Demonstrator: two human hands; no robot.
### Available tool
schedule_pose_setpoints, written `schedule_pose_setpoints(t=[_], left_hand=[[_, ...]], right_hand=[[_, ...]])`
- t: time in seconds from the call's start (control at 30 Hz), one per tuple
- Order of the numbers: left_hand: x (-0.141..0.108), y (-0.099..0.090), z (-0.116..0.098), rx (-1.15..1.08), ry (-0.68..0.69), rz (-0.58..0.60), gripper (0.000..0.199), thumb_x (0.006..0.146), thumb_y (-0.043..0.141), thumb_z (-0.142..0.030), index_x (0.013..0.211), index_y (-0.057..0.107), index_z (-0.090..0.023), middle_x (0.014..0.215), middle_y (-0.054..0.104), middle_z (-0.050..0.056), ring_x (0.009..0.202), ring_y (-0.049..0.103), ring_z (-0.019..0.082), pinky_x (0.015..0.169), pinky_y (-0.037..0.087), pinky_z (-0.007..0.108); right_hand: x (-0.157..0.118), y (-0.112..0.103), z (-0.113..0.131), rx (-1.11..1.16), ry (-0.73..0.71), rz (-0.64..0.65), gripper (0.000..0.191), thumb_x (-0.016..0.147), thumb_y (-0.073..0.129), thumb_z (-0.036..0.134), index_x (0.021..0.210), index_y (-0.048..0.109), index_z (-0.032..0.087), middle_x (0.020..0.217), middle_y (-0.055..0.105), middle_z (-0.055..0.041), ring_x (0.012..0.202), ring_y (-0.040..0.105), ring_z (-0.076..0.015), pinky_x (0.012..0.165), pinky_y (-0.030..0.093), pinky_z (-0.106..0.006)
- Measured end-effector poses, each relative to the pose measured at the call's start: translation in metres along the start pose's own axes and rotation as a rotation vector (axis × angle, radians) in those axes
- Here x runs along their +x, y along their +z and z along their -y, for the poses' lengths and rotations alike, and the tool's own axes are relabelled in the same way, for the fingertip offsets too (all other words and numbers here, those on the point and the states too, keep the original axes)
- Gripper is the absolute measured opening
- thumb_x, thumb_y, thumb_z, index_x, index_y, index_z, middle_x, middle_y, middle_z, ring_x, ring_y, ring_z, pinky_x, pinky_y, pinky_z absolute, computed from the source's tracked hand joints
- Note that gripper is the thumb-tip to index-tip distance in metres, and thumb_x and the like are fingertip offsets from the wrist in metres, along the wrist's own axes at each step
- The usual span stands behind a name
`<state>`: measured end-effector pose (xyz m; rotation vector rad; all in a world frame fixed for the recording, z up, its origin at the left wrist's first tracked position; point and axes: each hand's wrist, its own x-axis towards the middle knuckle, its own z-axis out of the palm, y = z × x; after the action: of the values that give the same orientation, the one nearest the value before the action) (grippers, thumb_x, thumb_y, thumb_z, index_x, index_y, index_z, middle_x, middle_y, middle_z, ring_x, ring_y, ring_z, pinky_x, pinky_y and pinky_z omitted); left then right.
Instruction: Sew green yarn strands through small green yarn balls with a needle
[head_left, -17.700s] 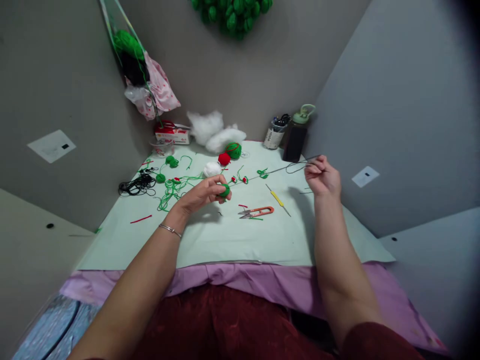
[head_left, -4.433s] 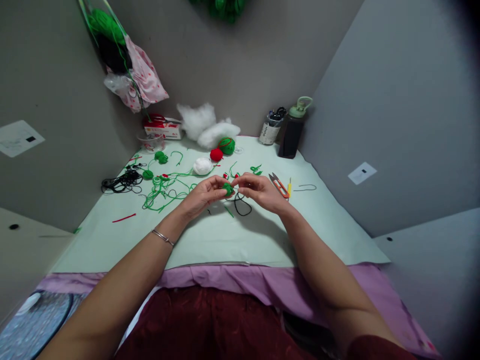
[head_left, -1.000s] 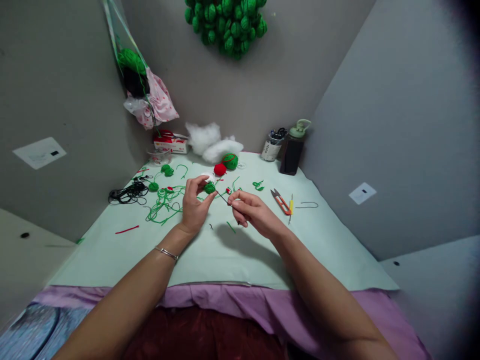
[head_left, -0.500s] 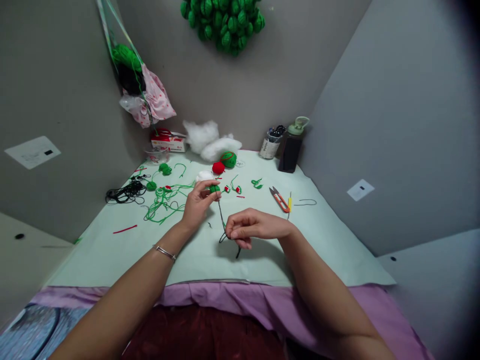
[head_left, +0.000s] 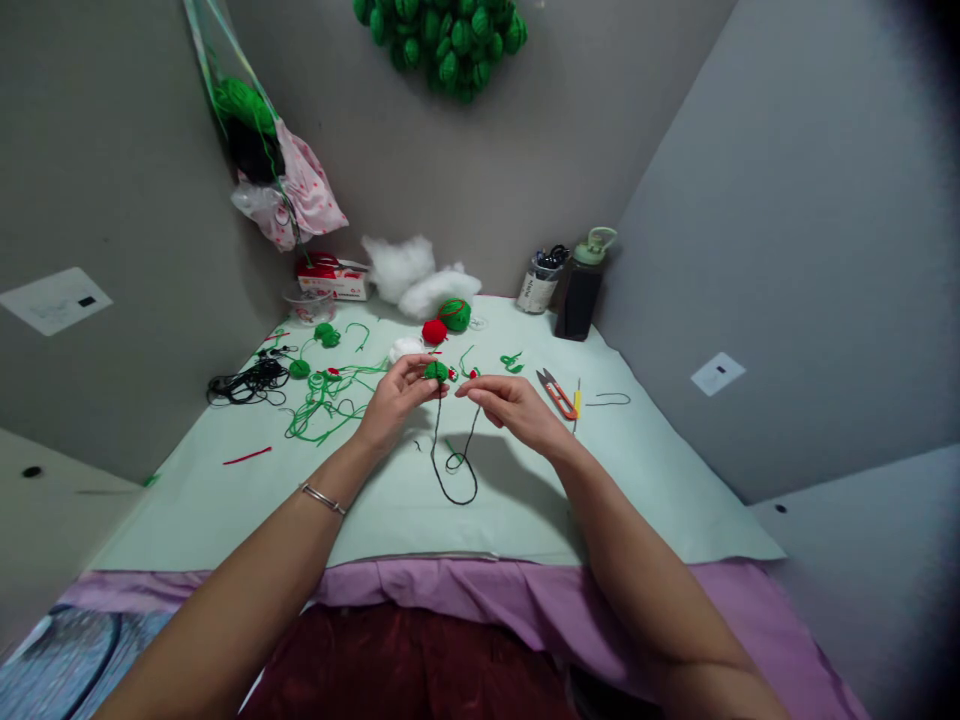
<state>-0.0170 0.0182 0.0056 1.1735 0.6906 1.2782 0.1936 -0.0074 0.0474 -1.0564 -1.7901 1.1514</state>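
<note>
A small green knitted piece (head_left: 436, 371) is pinched between the thumb and fingers of my left hand (head_left: 397, 398). Black yarn (head_left: 455, 501) hangs from that piece in a long loop over the pale table cover and rises to my right hand (head_left: 517, 408). The thumb and forefinger of my right hand are pressed together at the yarn's upper end; whether a needle is between them is too small to tell. Small red, white and green pieces (head_left: 474, 374) lie just beyond my fingertips.
Orange-handled snips (head_left: 556, 394) and a yellow-handled tool (head_left: 577, 402) lie to the right. Tangled green yarn (head_left: 319, 410) and black yarn (head_left: 251, 383) spread at left. Behind are white stuffing (head_left: 405, 275), a red ball (head_left: 434, 332), a pen cup (head_left: 535, 286) and a dark bottle (head_left: 580, 295).
My right hand has moved up and forward, closer to my left hand. The black yarn, earlier bunched at my right fingers, now hangs in a wide open loop.
</note>
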Motion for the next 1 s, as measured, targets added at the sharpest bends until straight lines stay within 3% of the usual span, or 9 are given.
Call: schedule_pose_setpoints(t=[0.13, 0.23, 0.37, 0.47, 0.6, 1.0], left_hand=[[-0.001, -0.001, -0.008, -0.123, -0.128, 0.052, 0.035, 0.080, 0.077, -0.029, 0.111, 0.064, -0.017, 0.106, 0.074, 0.008, 0.091, 0.072, 0.018, 0.098, 0.056, 0.040], [-0.001, -0.001, -0.008, -0.163, -0.166, 0.057, 0.033, 0.079, 0.078, -0.028, 0.109, 0.065, -0.017, 0.108, 0.074, 0.008, 0.090, 0.072, 0.017, 0.097, 0.056, 0.037], [-0.001, -0.002, -0.005, -0.127, -0.133, 0.050, 0.033, 0.077, 0.078, -0.025, 0.108, 0.067, -0.019, 0.107, 0.072, 0.005, 0.089, 0.071, 0.016, 0.096, 0.056, 0.037], [-0.001, -0.001, -0.004, -0.085, -0.096, 0.044, 0.039, 0.077, 0.078, -0.023, 0.115, 0.067, -0.022, 0.103, 0.070, 0.003, 0.087, 0.069, 0.015, 0.096, 0.056, 0.036], [-0.001, 0.003, -0.005, -0.033, -0.054, 0.029, 0.035, 0.076, 0.077, -0.024, 0.110, 0.067, -0.021, 0.100, 0.067, 0.003, 0.086, 0.067, 0.015, 0.095, 0.056, 0.037], [-0.001, 0.006, -0.004, -0.026, -0.030, 0.000, 0.038, 0.070, 0.082, -0.025, 0.104, 0.065, -0.020, 0.100, 0.065, 0.003, 0.087, 0.066, 0.016, 0.094, 0.055, 0.038]], right_hand=[[0.000, 0.004, 0.000, 0.093, 0.004, 0.022, 0.035, 0.094, 0.057, 0.043, 0.114, 0.068, 0.016, 0.061, 0.055, 0.0039, 0.054, 0.044, -0.0098, 0.053, 0.035, -0.024], [0.000, 0.007, 0.000, 0.190, 0.020, -0.007, 0.032, 0.092, 0.062, 0.047, 0.102, 0.062, 0.017, 0.067, 0.063, 0.0014, 0.055, 0.050, -0.0102, 0.054, 0.040, -0.024], [0.001, 0.011, -0.003, 0.229, 0.008, -0.065, 0.030, 0.089, 0.067, 0.048, 0.090, 0.060, 0.019, 0.067, 0.065, 0.0011, 0.052, 0.049, -0.0098, 0.053, 0.040, -0.025], [0.001, 0.015, -0.004, 0.157, -0.031, -0.101, 0.026, 0.086, 0.070, 0.044, 0.085, 0.067, 0.018, 0.075, 0.065, -0.0010, 0.058, 0.049, -0.0096, 0.056, 0.040, -0.025], [0.000, 0.020, -0.004, 0.057, -0.054, -0.179, 0.024, 0.083, 0.073, 0.042, 0.080, 0.072, 0.018, 0.078, 0.062, -0.0016, 0.064, 0.047, -0.0111, 0.057, 0.036, -0.026], [0.001, 0.027, -0.004, 0.006, -0.008, -0.162, 0.021, 0.084, 0.067, 0.037, 0.078, 0.067, 0.017, 0.069, 0.058, 0.0007, 0.060, 0.043, -0.0108, 0.055, 0.033, -0.026]])
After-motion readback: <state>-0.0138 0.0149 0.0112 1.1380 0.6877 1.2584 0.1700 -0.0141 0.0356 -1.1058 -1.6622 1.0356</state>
